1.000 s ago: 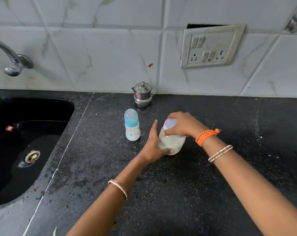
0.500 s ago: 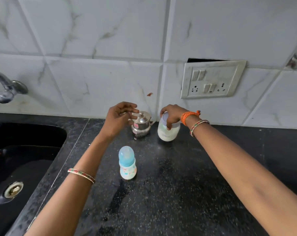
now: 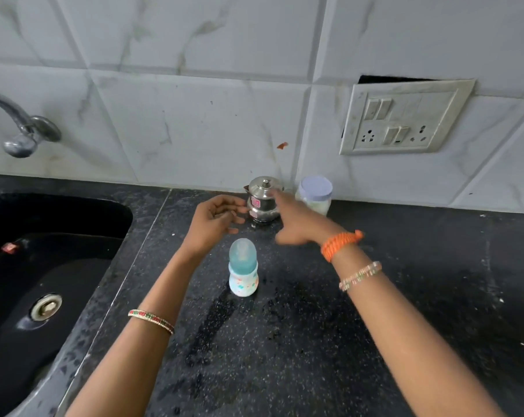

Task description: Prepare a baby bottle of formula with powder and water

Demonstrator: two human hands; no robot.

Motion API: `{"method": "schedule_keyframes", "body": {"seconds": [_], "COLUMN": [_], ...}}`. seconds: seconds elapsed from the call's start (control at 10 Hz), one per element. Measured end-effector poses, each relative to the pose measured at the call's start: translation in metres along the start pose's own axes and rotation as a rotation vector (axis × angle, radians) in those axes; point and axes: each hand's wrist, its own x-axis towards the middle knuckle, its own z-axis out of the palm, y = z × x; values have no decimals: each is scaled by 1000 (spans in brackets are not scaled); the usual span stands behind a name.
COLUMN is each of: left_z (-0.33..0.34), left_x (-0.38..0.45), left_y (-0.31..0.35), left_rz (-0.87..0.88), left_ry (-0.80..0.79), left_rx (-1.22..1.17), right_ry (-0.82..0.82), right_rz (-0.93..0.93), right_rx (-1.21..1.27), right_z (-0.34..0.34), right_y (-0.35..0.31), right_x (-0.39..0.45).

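A small baby bottle (image 3: 243, 271) with a blue cap stands upright on the black countertop (image 3: 314, 341). Behind it, against the wall, sits a small steel pot (image 3: 263, 200) with a lid. To the pot's right stands a plastic jar (image 3: 314, 195) of white powder with a pale lid. My left hand (image 3: 215, 224) hovers just left of the steel pot, fingers curled and apart, holding nothing. My right hand (image 3: 296, 227) is blurred, in front of the pot and the jar, with a finger stretched toward the pot's lid. It holds nothing.
A black sink (image 3: 44, 281) with a metal drain lies at the left, under a steel tap (image 3: 23, 130). A switch and socket plate (image 3: 405, 118) hangs on the tiled wall at the right. Wet patches darken the countertop in front of the bottle.
My right hand carried the powder jar to the wall, set it down and let go, then moved left toward the steel pot. My left hand reached up beside the pot.
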Motion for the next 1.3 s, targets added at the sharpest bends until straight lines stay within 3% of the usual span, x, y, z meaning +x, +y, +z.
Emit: {"method": "schedule_keyframes", "body": {"seconds": [0.1,0.2,0.3,0.4,0.9,1.1,1.2,1.3], "left_z": [-9,-17,-27,-39,22,34,36,32], "left_x": [-22,-45,-64,-77,-105,-110,-111,-120], "left_y": [-14,-29,-39,-43,-42,-40,-50,-59], "left_rz": [-32,-100,-143,-160,-168,-165,-67,66], "left_ry": [102,128,140,166,-11,-121,-125,-116], "left_rx": [-10,23,63,91,181,284,466,813], "right_ry": [-156,136,324,363,325,297,632,817], "right_rz": [-145,-32,123,168,323,240,162,157], "right_rx": [300,491,444,433,142,141,124,-105], "right_z": [45,72,64,51,58,58,73,105], "right_y": [-31,-46,-37,-21,-14,-8,-7,3], "right_x": [-41,-52,-45,-47,-79,-90,-107,-125]}}
